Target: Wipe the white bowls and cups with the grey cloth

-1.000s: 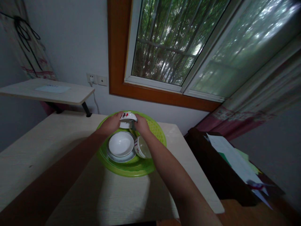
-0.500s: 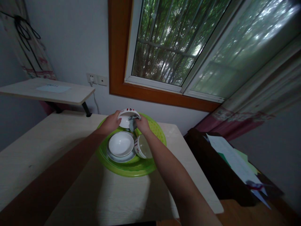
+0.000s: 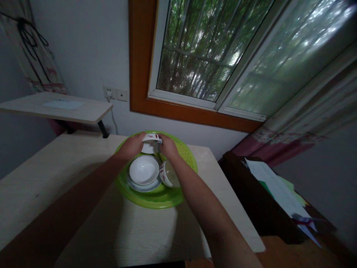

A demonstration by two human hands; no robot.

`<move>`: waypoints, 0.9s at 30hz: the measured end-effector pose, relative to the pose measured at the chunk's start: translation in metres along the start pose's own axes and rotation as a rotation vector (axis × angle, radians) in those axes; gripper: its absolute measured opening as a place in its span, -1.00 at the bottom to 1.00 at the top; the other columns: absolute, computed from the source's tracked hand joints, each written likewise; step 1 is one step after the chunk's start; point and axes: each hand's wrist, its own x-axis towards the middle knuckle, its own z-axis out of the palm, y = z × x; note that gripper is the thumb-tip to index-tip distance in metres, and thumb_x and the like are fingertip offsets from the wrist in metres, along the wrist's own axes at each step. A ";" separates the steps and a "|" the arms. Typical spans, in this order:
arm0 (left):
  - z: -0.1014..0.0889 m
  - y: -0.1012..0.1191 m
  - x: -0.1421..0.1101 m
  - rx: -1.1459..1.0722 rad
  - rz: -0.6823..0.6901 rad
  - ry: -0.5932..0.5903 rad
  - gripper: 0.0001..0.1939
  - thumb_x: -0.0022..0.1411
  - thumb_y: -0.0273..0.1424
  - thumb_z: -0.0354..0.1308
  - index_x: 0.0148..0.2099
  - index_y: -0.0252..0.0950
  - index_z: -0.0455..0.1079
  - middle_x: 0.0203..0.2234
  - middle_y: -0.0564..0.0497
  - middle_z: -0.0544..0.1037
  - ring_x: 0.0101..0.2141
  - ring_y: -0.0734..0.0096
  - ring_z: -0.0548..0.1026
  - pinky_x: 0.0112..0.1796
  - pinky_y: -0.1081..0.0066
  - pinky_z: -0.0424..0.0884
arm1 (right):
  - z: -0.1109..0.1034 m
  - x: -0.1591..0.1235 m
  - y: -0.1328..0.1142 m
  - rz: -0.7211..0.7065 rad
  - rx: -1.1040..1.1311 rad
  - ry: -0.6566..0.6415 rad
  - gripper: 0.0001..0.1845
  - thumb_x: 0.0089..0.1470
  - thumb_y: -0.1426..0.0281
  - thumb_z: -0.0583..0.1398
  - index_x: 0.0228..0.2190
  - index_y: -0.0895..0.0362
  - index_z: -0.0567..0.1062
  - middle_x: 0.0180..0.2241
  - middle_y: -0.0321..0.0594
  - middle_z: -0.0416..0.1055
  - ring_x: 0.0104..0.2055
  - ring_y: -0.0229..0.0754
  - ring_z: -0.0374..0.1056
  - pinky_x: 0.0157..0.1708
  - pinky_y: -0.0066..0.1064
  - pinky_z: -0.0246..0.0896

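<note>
Over the far part of a green basin (image 3: 156, 204), a white bowl with a red pattern (image 3: 150, 147) is held tilted, its inside facing me. My left hand (image 3: 133, 144) is closed on the bowl's left side. At its right rim is my right hand (image 3: 169, 147), closed on a greyish cloth that is mostly hidden behind the fingers. Nearer me in the basin, a white bowl (image 3: 144, 170) stands upright on a plate (image 3: 143, 188). A second patterned bowl (image 3: 169, 174) lies tipped on its side at the right, partly behind my right forearm.
The basin stands on a pale wooden table (image 3: 145, 234). A raised shelf (image 3: 92, 115) with a paper on it is at the back left. Beyond the table are the wall and window (image 3: 200, 52). At the right, papers (image 3: 273, 182) lie on a dark piece of furniture.
The held bowl has tipped and dropped slightly. My right hand has moved a little left along its rim, and the cloth that hung inside the bowl is now mostly hidden.
</note>
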 end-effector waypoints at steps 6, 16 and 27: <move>0.006 -0.009 0.008 -0.017 -0.036 0.023 -0.61 0.33 -0.30 0.00 0.15 -0.32 0.26 -0.11 -0.20 0.58 -0.12 0.18 0.55 -0.11 0.32 0.39 | 0.006 0.005 0.011 0.170 0.127 0.083 -0.53 0.09 0.60 0.06 0.00 0.15 0.51 -0.08 -0.17 0.56 -0.06 -0.16 0.47 0.00 -0.39 0.31; 0.005 -0.002 0.002 0.131 0.023 -0.038 -0.64 0.30 -0.50 -0.09 0.11 -0.32 0.28 -0.10 -0.19 0.56 -0.12 0.22 0.53 -0.08 0.33 0.38 | -0.003 -0.003 -0.001 -0.013 -0.082 -0.050 -0.49 0.06 0.61 0.10 0.05 0.11 0.48 0.01 -0.15 0.51 0.02 -0.11 0.42 0.07 -0.35 0.26; 0.002 -0.001 0.002 0.092 0.019 0.075 -0.62 0.33 -0.40 -0.03 0.18 -0.31 0.23 -0.03 -0.18 0.54 -0.06 0.20 0.52 -0.04 0.31 0.37 | 0.000 0.001 0.001 0.050 0.002 0.022 -0.51 0.04 0.64 0.08 -0.03 0.11 0.53 -0.08 -0.16 0.55 -0.02 -0.13 0.45 0.02 -0.38 0.28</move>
